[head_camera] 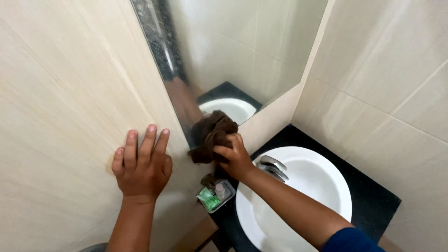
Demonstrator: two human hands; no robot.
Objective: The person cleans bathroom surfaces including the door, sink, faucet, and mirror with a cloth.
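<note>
Left hand (pixel 142 163) lies flat on the beige wall tile (pixel 60 102), fingers together, gripping nothing. Right hand (pixel 233 156) is clamped on 1 brown cloth (pixel 212 135) pressed to the mirror (pixel 233 56) (lower corner), up-left of its knuckles, above the white sink (pixel 308 186).

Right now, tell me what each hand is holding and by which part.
The right hand grips a bunched dark brown cloth by its lower folds. The left hand holds nothing, pressed flat on the beige tiled wall.
</note>
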